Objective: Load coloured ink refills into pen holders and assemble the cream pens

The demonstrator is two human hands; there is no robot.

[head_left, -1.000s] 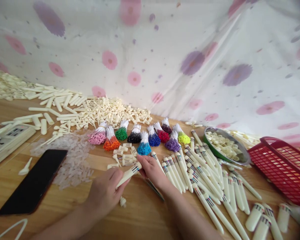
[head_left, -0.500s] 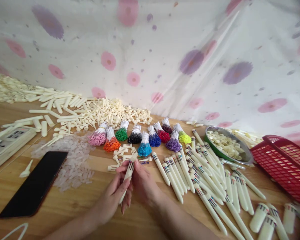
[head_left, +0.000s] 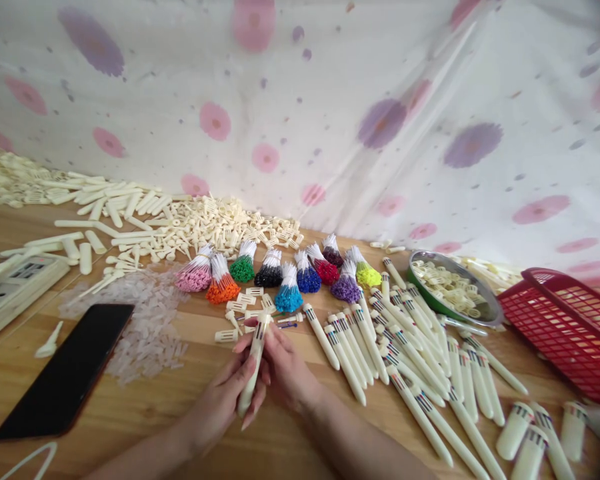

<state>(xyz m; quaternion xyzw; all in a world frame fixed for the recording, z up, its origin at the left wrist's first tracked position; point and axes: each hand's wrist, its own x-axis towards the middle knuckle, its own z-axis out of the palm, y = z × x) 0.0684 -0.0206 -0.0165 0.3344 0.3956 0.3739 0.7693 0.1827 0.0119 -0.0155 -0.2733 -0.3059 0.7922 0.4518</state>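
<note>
Pen (head_left: 251,377) is between the hands, nearside of the cream slotted pieces (head_left: 237,306). Left hand (head_left: 225,383) is clamped on its barrel, thumb laid along it. Right hand (head_left: 291,370) is at the slotted end, thumb beside it; fingers partly hidden, can't tell if it grips. Left is nearer the barrel, right nearer the top. Long axis is slanted: slotted end points away and slightly right, roughly at the light-blue bundle (head_left: 289,287); plain end points back, slightly left.
</note>
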